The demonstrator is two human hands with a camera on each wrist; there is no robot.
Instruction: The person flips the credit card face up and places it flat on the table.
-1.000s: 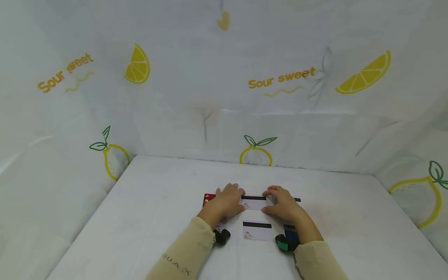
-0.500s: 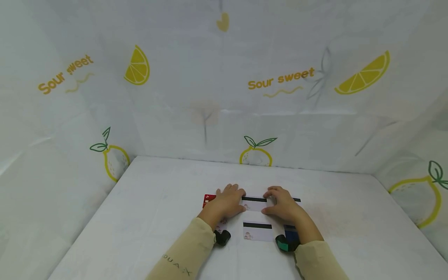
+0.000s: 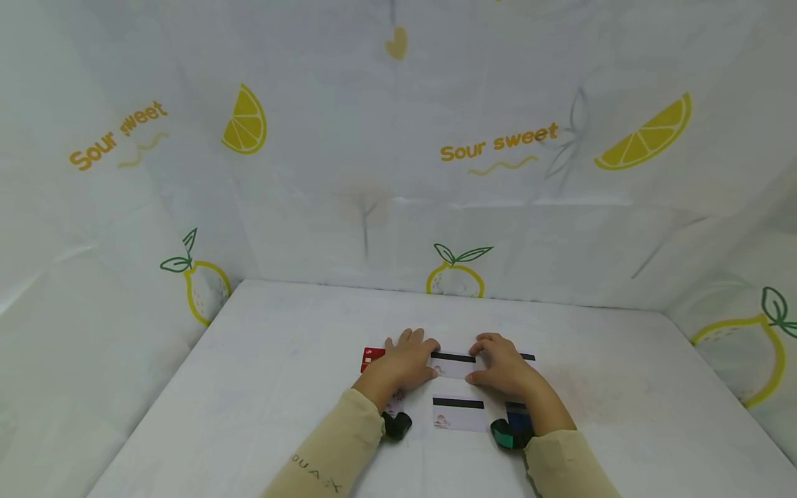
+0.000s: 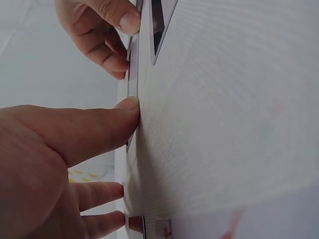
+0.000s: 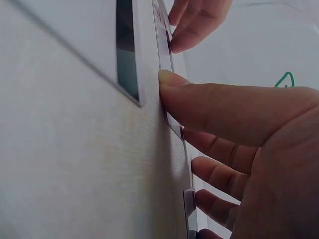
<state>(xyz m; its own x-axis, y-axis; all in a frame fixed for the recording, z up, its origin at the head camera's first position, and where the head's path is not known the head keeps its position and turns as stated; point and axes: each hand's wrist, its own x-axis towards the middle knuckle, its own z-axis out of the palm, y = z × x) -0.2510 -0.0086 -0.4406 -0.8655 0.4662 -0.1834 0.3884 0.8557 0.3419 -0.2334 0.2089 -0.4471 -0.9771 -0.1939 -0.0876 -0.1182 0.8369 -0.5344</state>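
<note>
A white card with a black magnetic stripe (image 3: 454,366) lies on the table between my two hands. My left hand (image 3: 406,361) pinches its left end, thumb at the near edge and index finger at the far edge. At the other end my right hand (image 3: 503,363) grips it in the same way. In the left wrist view the left thumb (image 4: 130,107) presses the card's edge (image 4: 133,74). The right wrist view shows the right thumb (image 5: 172,84) on that same near edge. Both hands' remaining fingers spread outward, close over neighbouring cards.
A second striped white card (image 3: 459,419) lies nearer me. A red card (image 3: 371,355) is half covered by the left hand, and another striped card (image 3: 528,357) shows behind the right. A dark blue card (image 3: 518,416) and a patterned card (image 3: 396,401) lie partly under my wrists.
The head view has tipped slightly upward, so the scene sits a little lower. Both hands stay at the same card, with hardly any movement.
</note>
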